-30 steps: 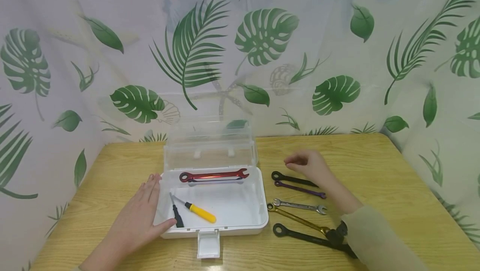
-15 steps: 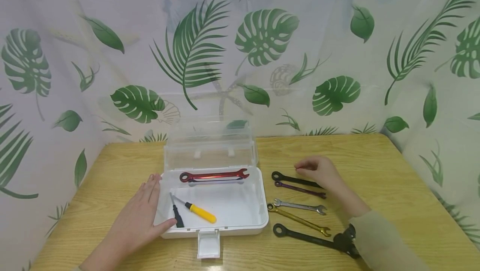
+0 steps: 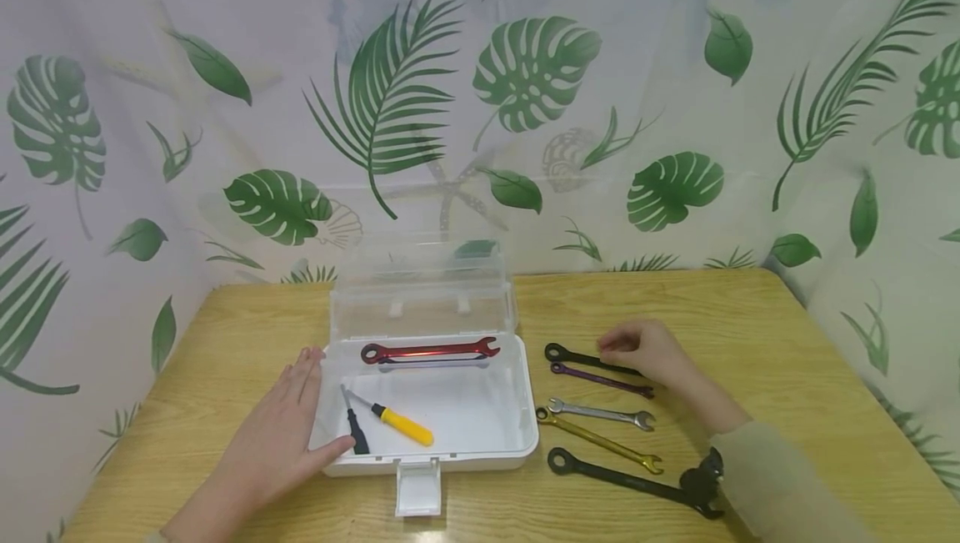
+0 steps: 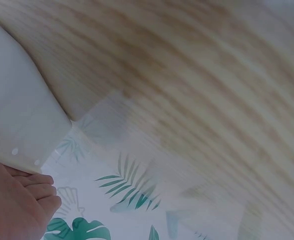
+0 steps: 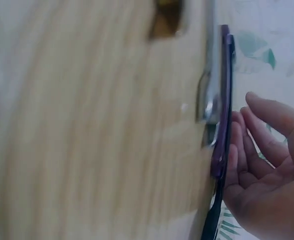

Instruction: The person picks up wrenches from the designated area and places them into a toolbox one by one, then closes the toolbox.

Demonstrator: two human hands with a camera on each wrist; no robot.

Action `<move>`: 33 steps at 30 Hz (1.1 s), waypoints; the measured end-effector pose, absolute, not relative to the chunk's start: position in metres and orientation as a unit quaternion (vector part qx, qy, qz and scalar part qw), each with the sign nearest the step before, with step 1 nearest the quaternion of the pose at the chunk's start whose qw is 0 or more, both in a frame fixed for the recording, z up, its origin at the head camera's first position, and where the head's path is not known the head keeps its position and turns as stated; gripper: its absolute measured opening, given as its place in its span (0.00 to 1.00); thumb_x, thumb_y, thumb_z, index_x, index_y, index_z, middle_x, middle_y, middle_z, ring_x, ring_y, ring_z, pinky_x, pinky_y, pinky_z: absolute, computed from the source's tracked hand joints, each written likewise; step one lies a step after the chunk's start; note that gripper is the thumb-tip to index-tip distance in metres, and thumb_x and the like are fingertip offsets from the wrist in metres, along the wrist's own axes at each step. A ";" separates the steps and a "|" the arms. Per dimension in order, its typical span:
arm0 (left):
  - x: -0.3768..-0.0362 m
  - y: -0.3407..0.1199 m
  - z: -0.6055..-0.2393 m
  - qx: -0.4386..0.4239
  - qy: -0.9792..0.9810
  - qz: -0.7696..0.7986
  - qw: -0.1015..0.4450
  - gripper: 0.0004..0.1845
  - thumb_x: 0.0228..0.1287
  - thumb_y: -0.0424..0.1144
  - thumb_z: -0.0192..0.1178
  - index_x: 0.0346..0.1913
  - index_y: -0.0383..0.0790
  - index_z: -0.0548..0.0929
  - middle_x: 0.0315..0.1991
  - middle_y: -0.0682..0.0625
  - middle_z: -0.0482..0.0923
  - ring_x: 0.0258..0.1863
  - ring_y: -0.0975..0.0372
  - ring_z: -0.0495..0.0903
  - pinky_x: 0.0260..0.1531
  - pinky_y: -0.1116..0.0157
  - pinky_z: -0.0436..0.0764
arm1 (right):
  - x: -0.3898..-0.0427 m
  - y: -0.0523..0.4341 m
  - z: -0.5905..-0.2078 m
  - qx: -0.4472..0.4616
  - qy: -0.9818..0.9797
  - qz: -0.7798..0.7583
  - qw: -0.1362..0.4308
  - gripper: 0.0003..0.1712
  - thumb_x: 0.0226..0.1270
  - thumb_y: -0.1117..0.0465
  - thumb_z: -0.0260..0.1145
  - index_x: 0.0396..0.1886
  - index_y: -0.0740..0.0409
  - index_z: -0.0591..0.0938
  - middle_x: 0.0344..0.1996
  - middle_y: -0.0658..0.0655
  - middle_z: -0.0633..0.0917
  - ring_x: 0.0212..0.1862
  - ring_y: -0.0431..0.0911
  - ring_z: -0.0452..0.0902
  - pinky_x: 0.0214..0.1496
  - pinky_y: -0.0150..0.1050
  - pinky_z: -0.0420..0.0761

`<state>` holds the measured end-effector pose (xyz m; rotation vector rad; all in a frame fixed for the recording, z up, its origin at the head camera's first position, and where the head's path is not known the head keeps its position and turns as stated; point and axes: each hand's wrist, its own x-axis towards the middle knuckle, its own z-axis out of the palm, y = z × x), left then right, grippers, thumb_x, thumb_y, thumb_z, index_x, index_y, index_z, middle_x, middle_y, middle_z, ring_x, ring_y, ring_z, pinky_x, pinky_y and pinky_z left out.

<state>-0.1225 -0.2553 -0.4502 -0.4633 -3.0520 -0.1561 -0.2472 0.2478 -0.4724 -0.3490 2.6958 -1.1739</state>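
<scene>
My left hand (image 3: 270,426) rests along the left side of a white toolbox (image 3: 487,461), fingers straight on its wall and thumb over the front left corner. My right hand (image 3: 648,351) is at the right end of a black ratchet wrench (image 3: 573,354), covering that end in the head view. In the right wrist view, the thumb stands apart from the bent fingers (image 5: 256,115), with nothing between them; the fingertips are close beside the black wrench (image 5: 212,215). Just in front of that wrench lies a purple wrench (image 3: 600,379).
Nearer are a silver wrench (image 3: 600,414), a gold wrench (image 3: 600,440) and a larger black wrench (image 3: 615,478). Inside the toolbox are a red wrench (image 3: 431,350), a yellow-handled screwdriver (image 3: 405,425) and a black screwdriver (image 3: 357,434). Its clear lid (image 3: 427,309) stands raised behind.
My right hand has moved to the right and down, from above the black wrench to its right end. My left hand has stayed at the toolbox.
</scene>
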 end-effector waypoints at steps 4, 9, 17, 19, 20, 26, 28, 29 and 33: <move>-0.123 -0.257 -0.450 -0.150 -0.987 -0.049 0.026 0.61 0.68 0.73 0.58 0.79 0.20 0.59 0.84 0.31 0.53 0.84 0.38 0.56 0.82 0.42 0.63 | -0.247 0.247 -0.473 -0.122 0.901 -0.401 0.113 0.14 0.70 0.66 0.74 0.51 0.70 0.88 0.44 0.65 0.92 0.43 0.47 0.88 0.42 0.30 0.86; -0.124 -0.257 -0.451 -0.152 -0.987 -0.046 0.028 0.61 0.68 0.73 0.58 0.79 0.20 0.59 0.84 0.30 0.53 0.84 0.38 0.57 0.82 0.43 0.63 | -0.247 0.247 -0.472 -0.132 0.900 -0.399 0.120 0.14 0.67 0.66 0.76 0.49 0.70 0.88 0.40 0.63 0.91 0.41 0.45 0.87 0.40 0.31 0.85; -0.124 -0.256 -0.451 -0.151 -0.987 -0.046 0.029 0.60 0.68 0.73 0.59 0.78 0.19 0.60 0.84 0.30 0.54 0.83 0.38 0.57 0.82 0.43 0.63 | -0.246 0.244 -0.470 -0.130 0.910 -0.376 0.119 0.12 0.64 0.68 0.78 0.46 0.68 0.89 0.40 0.61 0.90 0.40 0.44 0.83 0.41 0.32 0.84; -0.123 -0.256 -0.451 -0.151 -0.987 -0.046 0.029 0.60 0.67 0.73 0.59 0.78 0.19 0.61 0.83 0.30 0.55 0.83 0.38 0.57 0.82 0.43 0.64 | -0.246 0.243 -0.469 -0.133 0.910 -0.374 0.118 0.12 0.63 0.69 0.77 0.45 0.69 0.89 0.40 0.62 0.90 0.40 0.45 0.84 0.41 0.33 0.85; -0.123 -0.256 -0.451 -0.151 -0.987 -0.045 0.028 0.60 0.67 0.73 0.59 0.78 0.19 0.61 0.83 0.30 0.55 0.83 0.37 0.57 0.82 0.42 0.64 | -0.246 0.243 -0.469 -0.134 0.911 -0.372 0.118 0.12 0.63 0.69 0.77 0.45 0.69 0.89 0.40 0.62 0.91 0.40 0.45 0.85 0.41 0.33 0.85; -0.123 -0.256 -0.451 -0.150 -0.987 -0.044 0.027 0.61 0.67 0.73 0.59 0.78 0.19 0.61 0.83 0.29 0.55 0.83 0.37 0.58 0.82 0.42 0.64 | -0.247 0.240 -0.467 -0.131 0.915 -0.364 0.115 0.11 0.62 0.69 0.78 0.43 0.69 0.89 0.39 0.62 0.91 0.40 0.47 0.86 0.43 0.38 0.87; -0.123 -0.255 -0.451 -0.150 -0.987 -0.044 0.028 0.61 0.67 0.73 0.59 0.78 0.19 0.61 0.83 0.29 0.55 0.83 0.37 0.58 0.82 0.42 0.63 | -0.247 0.241 -0.468 -0.130 0.916 -0.363 0.114 0.11 0.61 0.69 0.78 0.43 0.68 0.89 0.39 0.62 0.91 0.40 0.47 0.85 0.43 0.39 0.86; -0.124 -0.255 -0.450 -0.150 -0.987 -0.044 0.028 0.61 0.67 0.73 0.59 0.78 0.19 0.60 0.83 0.29 0.55 0.83 0.37 0.58 0.82 0.42 0.63 | -0.248 0.241 -0.469 -0.130 0.916 -0.361 0.113 0.11 0.61 0.69 0.77 0.43 0.68 0.89 0.39 0.62 0.91 0.40 0.47 0.85 0.43 0.39 0.86; -0.123 -0.256 -0.451 -0.150 -0.987 -0.044 0.028 0.60 0.67 0.73 0.59 0.78 0.19 0.60 0.83 0.29 0.55 0.83 0.37 0.58 0.82 0.43 0.63 | -0.249 0.242 -0.471 -0.138 0.920 -0.351 0.108 0.10 0.61 0.69 0.78 0.42 0.67 0.90 0.39 0.61 0.91 0.40 0.47 0.85 0.43 0.40 0.86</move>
